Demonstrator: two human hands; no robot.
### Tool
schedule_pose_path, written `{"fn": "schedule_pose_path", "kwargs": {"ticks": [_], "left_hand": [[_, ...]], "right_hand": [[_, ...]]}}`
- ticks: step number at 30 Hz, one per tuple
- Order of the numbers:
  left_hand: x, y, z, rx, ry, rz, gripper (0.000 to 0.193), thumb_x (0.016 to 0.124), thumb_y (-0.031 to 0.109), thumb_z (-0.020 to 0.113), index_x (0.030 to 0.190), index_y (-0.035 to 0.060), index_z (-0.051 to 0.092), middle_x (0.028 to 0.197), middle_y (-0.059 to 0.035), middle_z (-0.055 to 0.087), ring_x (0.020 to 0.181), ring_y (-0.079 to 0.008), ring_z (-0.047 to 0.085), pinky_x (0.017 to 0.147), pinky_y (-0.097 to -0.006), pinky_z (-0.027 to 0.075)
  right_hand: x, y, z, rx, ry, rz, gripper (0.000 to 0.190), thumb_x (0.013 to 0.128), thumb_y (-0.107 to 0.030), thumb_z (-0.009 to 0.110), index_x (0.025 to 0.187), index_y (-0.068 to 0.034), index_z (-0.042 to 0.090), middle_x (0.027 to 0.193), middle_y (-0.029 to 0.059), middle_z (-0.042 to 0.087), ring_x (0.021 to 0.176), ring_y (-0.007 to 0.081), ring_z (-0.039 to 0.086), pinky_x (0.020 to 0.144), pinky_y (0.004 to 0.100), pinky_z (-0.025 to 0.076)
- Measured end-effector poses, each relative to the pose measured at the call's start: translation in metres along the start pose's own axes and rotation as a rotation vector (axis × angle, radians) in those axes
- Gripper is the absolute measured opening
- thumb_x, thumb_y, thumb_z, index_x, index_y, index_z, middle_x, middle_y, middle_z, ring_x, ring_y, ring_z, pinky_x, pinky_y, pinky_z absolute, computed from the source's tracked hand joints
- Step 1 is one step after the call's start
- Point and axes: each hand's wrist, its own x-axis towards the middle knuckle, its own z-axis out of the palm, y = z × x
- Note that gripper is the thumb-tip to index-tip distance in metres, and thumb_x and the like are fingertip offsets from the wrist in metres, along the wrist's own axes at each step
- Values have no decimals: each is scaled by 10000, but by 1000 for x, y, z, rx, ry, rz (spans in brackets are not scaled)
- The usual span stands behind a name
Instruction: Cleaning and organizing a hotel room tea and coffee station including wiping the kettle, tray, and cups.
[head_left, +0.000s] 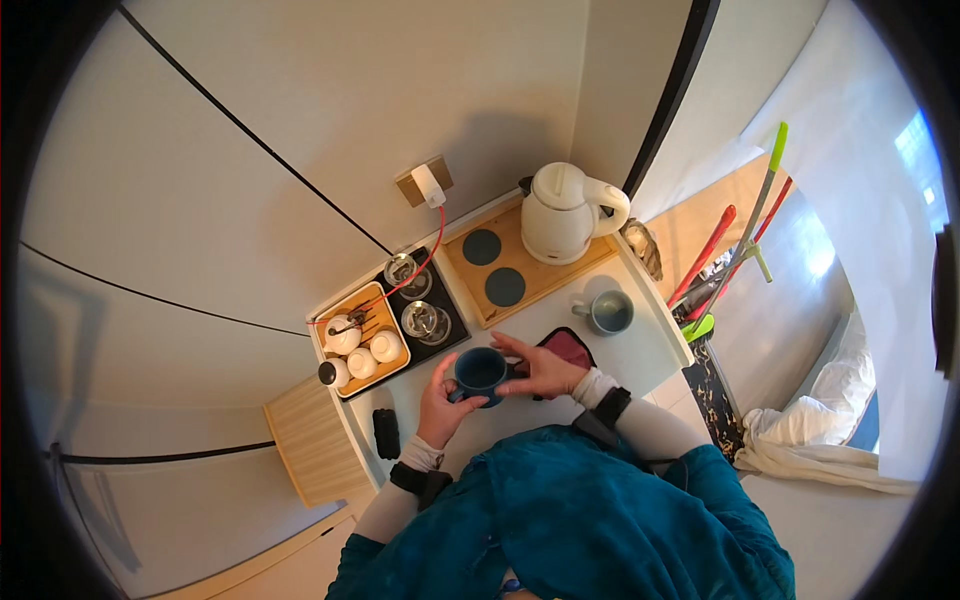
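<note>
A dark blue mug (480, 369) is held above the front of the white tabletop. My left hand (444, 411) grips it on the left, its fingers at the handle and its thumb along the near side. From the right, my right hand (546, 369) has its thumb against the mug's wall and its forefinger by the far rim; its other fingers are partly hidden. Beneath that hand lies a dark red cloth (568, 346) with a black edge. A grey-blue mug (610, 313) stands upright farther right.
A white electric kettle (559, 217) stands on a wooden tray (487, 315) with two dark round pads. Glasses (426, 322) on a black mat and a tea tray (395, 337) with white teaware stand left. A red cable (441, 232) crosses the glasses. A black object (386, 433) lies front left.
</note>
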Motion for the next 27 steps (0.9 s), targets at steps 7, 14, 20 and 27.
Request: {"fn": "schedule_pose_path", "kwargs": {"ticks": [7,14,20,27], "left_hand": [[-1,48,23,-34,-154,157,910,701,-55,798,1451,45,292,1010,-58,678,958,-130,634,829,-270,513],[14,62,36,-180,-194,317,767,786,14,733,1442,23,336,1320,-85,509,1218,-177,492,1024,-327,386],[10,20,34,-841,-149,-110,845,894,706,364,1409,36,377,1334,-177,517,1225,-345,515,1000,-447,461],[0,8,12,-1002,-294,-46,946,844,791,288,1388,24,393,1311,-226,520,1121,-417,574,711,-494,571]], "right_hand": [[-22,-41,-1,-76,60,-281,1053,705,-135,864,1503,-63,180,1439,117,406,1339,197,383,1102,344,342],[-31,-48,7,225,209,-300,1002,714,-108,855,1483,-57,216,1429,81,404,1333,195,387,1109,344,330],[-30,-51,0,-107,39,-216,772,826,-287,763,1433,-61,343,1389,150,452,1306,276,441,1073,394,371],[-44,48,-23,-1079,208,-240,519,798,-249,741,1273,-129,571,1232,183,550,1145,353,528,943,415,449]]}}
